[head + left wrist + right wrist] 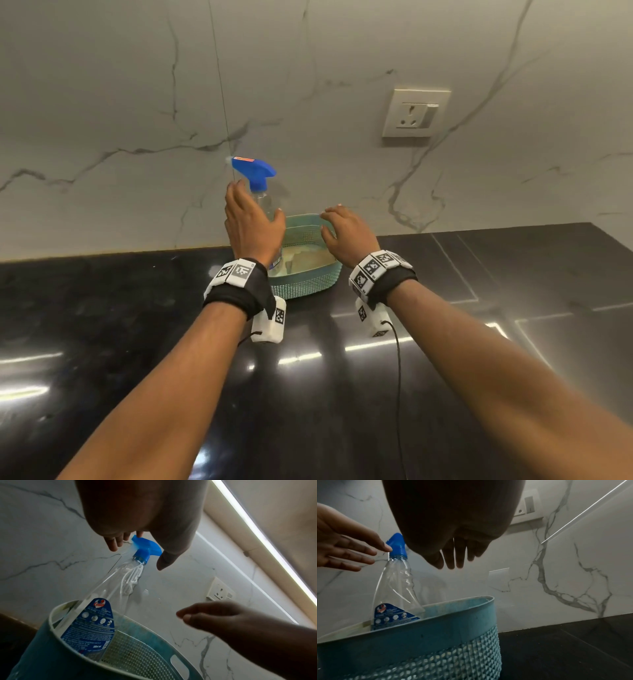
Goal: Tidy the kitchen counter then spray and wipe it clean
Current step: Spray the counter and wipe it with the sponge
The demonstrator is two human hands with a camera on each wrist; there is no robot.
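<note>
One clear plastic spray bottle [263, 202] with a blue trigger head [254, 168] and blue label stands upright in the left end of a teal perforated plastic basket [308, 284], nozzle pointing left toward the wall. Bottle looks nearly empty; can't confirm liquid level. Something pale lies on the basket floor, can't tell what.

Left hand [251, 222] is spread around the bottle's neck, fingers extended and relaxed, thumb on the right side of the neck. Left wrist view shows gaps between fingers [112, 543] and bottle: no grip. Right wrist view puts one fingertip touching or just beside the blue collar; can't tell which.

Right hand [347, 236] hovers over the basket's right rim, fingers loosely extended downward, holding nothing, not touching the rim as far as the right wrist view shows.

Basket sits on the glossy black stone counter [137, 342], near the back edge, just beside the white grey-veined marble backsplash [120, 102]. White wall socket with switch [416, 113] is on the backsplash, up and right of the basket. Both wrists carry black straps with white marker-coded blocks.
</note>
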